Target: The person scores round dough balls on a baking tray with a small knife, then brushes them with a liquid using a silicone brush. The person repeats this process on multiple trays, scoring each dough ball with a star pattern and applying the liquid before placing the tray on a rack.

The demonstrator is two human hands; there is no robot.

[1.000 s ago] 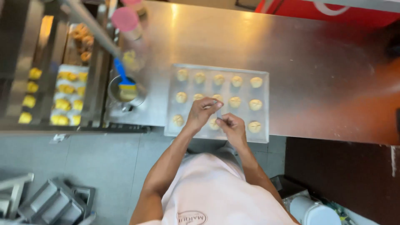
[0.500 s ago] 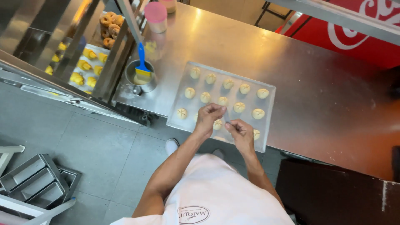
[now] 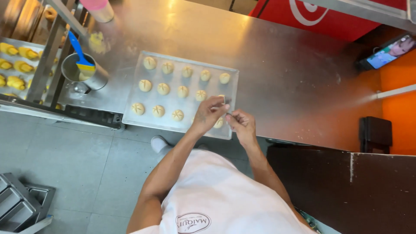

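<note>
A flat metal baking tray [image 3: 130,117] lies on the steel table and carries several small round pale dough pieces [image 3: 163,89] with cut tops. My left hand [image 3: 208,112] hovers over the tray's near right corner, fingers pinched over a dough piece there. My right hand [image 3: 240,123] is beside it, gripping a small thin tool [image 3: 229,114] whose tip points at that same piece. Another dough piece [image 3: 219,123] shows partly under my hands.
A metal cup [image 3: 84,78] holding a blue brush with yellow bristles stands left of the tray. A rack [image 3: 17,65] with yellow pastries is further left. A pink-capped container [image 3: 99,8] is at the back. A phone [image 3: 385,52] glows at right. Stacked pans [image 3: 21,203] sit on the floor.
The view has shifted, so the tray now sits further left in the picture. Both hands stay together at the tray's near right corner, working on a dough piece.
</note>
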